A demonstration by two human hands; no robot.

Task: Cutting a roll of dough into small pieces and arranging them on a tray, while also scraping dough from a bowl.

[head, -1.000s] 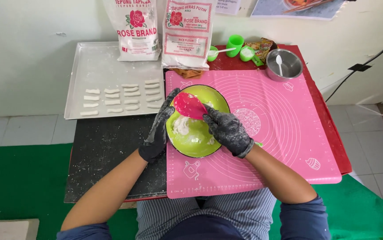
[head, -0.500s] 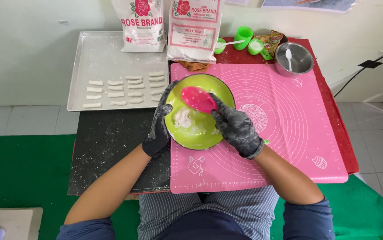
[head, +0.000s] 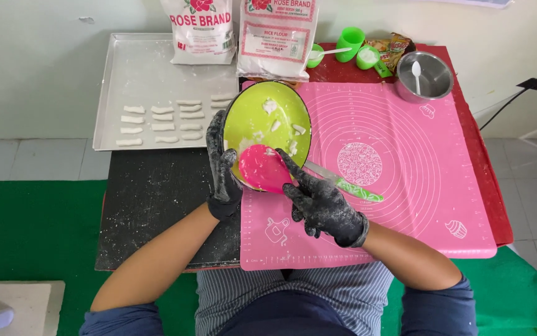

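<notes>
Both gloved hands raised, left hand (head: 223, 168) and right hand (head: 322, 204) gripping.

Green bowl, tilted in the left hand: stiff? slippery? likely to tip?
The green bowl probably stays stiff and light: the left hand alone holds it tilted. Likely slippery, with a floury glove on a smooth rim. Nearly empty, so a push might slide it.

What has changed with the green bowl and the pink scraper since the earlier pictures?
The left hand has tipped the green bowl up on its edge, so its inside now faces the camera. The pink scraper in the right hand has moved from the upper middle of the bowl down to its lower rim. Both hands keep their grip. The dough pieces on the metal tray lie as before.
</notes>
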